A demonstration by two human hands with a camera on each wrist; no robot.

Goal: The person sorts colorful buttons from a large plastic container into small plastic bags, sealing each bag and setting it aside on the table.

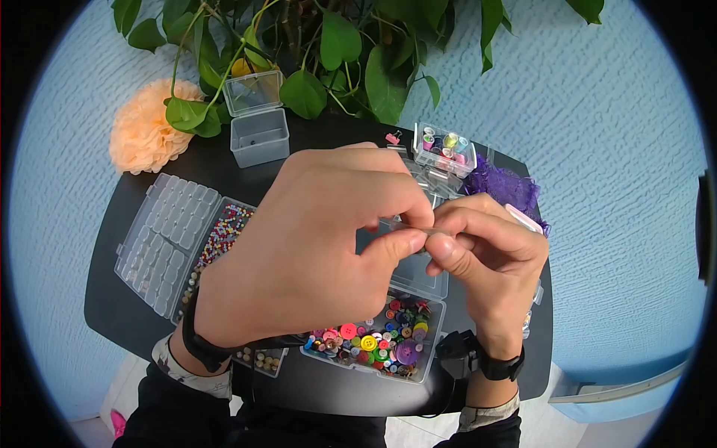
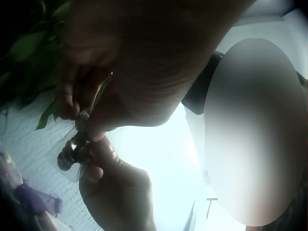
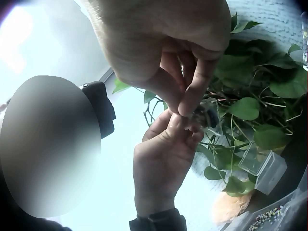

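Observation:
A small clear bag with several dark round pieces inside is held between both hands. In the head view my left hand pinches its edge between thumb and curled fingers. Facing it, my right hand pinches the same edge, the two thumb tips nearly meeting. The left wrist view has my left hand above and my right hand below. From the right wrist, the bag shows beside the fingertips, largely covered by them.
Below the hands lies a clear box of coloured buttons. A bead case is open at the left. An open clear box, an orange paper flower and a leafy plant are behind; purple mesh lies at the right.

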